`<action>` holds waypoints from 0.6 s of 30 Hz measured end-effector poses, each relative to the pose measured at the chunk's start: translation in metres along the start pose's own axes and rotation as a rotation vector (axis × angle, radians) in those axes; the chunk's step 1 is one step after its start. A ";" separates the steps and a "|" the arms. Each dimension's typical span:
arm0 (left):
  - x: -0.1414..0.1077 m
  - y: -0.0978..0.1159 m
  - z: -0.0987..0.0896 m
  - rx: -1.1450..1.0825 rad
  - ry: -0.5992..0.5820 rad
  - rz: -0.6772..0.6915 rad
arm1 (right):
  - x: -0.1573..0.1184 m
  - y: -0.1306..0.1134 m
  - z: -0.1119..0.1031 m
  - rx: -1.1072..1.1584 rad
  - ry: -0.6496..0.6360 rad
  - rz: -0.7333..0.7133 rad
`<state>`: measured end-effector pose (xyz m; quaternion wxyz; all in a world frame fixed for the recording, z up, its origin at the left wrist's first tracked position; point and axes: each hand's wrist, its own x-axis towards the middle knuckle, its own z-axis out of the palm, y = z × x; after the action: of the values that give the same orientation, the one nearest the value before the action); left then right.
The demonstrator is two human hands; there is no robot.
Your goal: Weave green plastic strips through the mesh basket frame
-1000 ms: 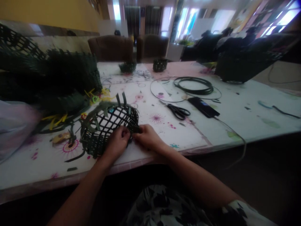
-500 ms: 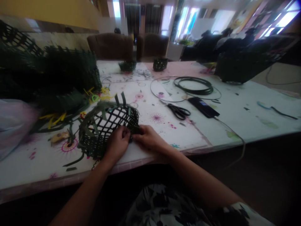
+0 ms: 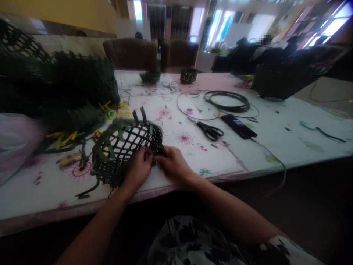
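Note:
A dark green woven basket (image 3: 110,172) lies tipped on its side at the near edge of the table, its open lattice facing up and loose strip ends poking out. My left hand (image 3: 140,162) is closed on the basket's right-hand rim, its fingers curled inward. Close beside it, my right hand (image 3: 172,160) pinches a short dark green strip (image 3: 160,150) at the same rim. The fingertips of both hands nearly meet there. How the strip runs through the weave is hidden by the fingers.
Scissors (image 3: 210,130), a phone (image 3: 239,126) with a cable and a coil of green strip (image 3: 227,101) lie to the right. Stacked woven baskets (image 3: 82,77) and a plastic bag (image 3: 18,143) stand left. A large dark basket (image 3: 278,79) stands back right; people sit beyond.
Both hands stay at the basket's rim with almost no movement. The right hand's wrist has shifted very slightly; the basket keeps its place.

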<state>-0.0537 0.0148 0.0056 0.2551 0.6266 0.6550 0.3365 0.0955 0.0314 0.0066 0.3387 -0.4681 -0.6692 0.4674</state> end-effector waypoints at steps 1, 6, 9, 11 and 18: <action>0.000 0.000 0.000 -0.005 0.004 0.002 | 0.000 0.001 0.000 -0.035 0.034 -0.029; -0.001 0.000 0.000 -0.004 0.012 -0.006 | 0.000 0.007 -0.002 0.070 -0.077 0.017; -0.001 0.000 0.000 -0.004 0.013 0.002 | -0.001 0.007 -0.002 -0.012 -0.014 -0.034; -0.001 0.000 0.000 0.001 0.014 0.001 | -0.002 0.006 0.000 -0.121 0.061 -0.065; -0.001 0.003 0.000 0.043 0.019 -0.013 | -0.001 0.000 0.016 -0.424 0.202 0.015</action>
<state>-0.0521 0.0141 0.0077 0.2373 0.6245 0.6686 0.3266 0.0812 0.0252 0.0015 0.2947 -0.5781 -0.7116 0.2695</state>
